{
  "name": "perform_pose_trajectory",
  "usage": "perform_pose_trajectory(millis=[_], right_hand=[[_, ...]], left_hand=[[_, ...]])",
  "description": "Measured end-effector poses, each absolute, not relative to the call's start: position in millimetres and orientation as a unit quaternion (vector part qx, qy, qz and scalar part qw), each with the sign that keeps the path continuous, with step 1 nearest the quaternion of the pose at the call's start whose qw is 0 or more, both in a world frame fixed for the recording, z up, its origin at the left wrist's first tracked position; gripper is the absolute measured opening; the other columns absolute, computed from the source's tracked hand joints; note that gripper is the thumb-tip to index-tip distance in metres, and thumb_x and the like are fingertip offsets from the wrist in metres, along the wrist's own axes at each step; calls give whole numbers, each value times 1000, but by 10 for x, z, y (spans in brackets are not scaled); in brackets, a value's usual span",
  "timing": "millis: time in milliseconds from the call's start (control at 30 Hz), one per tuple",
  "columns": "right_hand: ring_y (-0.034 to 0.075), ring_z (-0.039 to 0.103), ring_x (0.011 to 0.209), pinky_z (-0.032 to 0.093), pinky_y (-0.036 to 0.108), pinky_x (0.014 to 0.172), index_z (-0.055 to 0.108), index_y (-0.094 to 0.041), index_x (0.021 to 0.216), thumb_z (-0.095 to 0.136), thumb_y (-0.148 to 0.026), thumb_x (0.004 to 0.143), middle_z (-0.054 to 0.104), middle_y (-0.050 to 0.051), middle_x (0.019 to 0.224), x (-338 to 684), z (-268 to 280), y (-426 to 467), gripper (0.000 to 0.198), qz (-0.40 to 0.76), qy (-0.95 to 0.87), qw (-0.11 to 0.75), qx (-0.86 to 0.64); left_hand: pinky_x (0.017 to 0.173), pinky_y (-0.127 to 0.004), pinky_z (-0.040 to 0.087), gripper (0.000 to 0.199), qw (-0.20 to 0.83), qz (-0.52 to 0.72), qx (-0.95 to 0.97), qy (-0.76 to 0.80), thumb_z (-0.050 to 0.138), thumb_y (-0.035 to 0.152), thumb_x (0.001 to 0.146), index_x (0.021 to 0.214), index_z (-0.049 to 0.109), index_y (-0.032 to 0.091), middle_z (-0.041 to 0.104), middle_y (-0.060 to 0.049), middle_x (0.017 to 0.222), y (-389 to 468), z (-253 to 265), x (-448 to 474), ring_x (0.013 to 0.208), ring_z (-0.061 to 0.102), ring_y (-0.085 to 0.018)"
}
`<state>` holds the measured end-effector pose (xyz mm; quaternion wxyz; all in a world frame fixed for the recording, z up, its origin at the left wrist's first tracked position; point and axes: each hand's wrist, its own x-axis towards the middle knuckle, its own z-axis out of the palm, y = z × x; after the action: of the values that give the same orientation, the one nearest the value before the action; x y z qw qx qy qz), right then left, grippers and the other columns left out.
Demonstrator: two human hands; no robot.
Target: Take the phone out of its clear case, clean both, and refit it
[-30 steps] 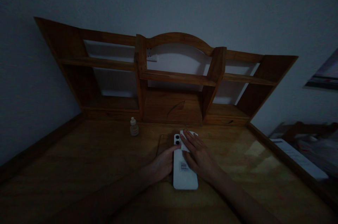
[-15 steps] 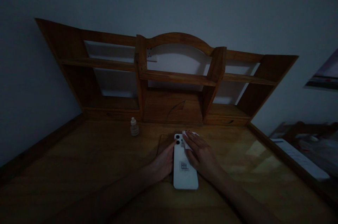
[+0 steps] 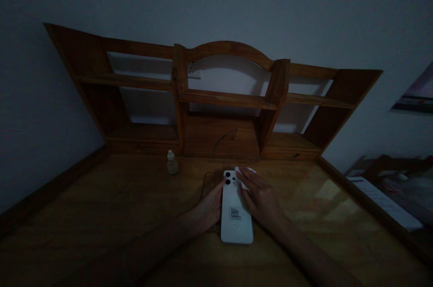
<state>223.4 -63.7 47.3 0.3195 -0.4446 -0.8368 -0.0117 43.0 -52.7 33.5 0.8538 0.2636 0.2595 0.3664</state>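
Observation:
A white smartphone [image 3: 237,228] lies back side up, its camera lenses at the far left corner and a printed label on its back. My left hand [image 3: 210,208] grips its left edge, thumb near the lenses. On the upper right of the back, my right hand [image 3: 260,194] presses a folded white wipe [image 3: 251,170], mostly covered by the fingers; whether it is cloth or tissue I cannot tell. Partly under my left hand is a thin flat thing with a brown edge [image 3: 207,182], its kind unclear.
A small dropper-type bottle [image 3: 172,165] stands upright on the wooden desk [image 3: 135,201], left of the phone. Behind rises a wooden shelf unit [image 3: 226,99] against the wall. White papers [image 3: 382,203] lie beyond the desk's right edge. The room is dim.
My right hand has shifted slightly to the right with the wipe, showing a little more of the camera area. The phone's near end has moved slightly left; the left hand stays on its edge.

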Motion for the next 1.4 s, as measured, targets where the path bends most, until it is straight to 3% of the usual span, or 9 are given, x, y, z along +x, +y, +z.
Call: perform_pose_trajectory(millis=[1400], right_hand=[[24, 40, 137, 36, 48, 113, 45, -19, 141, 48, -11, 85, 43, 8, 148, 2191, 501, -674, 57, -25, -847, 285, -448]], left_hand=[[95, -33, 41, 44, 864, 376, 243, 229, 47, 41, 97, 129, 51, 11, 59, -13, 118, -509, 259, 421, 111, 54, -26]])
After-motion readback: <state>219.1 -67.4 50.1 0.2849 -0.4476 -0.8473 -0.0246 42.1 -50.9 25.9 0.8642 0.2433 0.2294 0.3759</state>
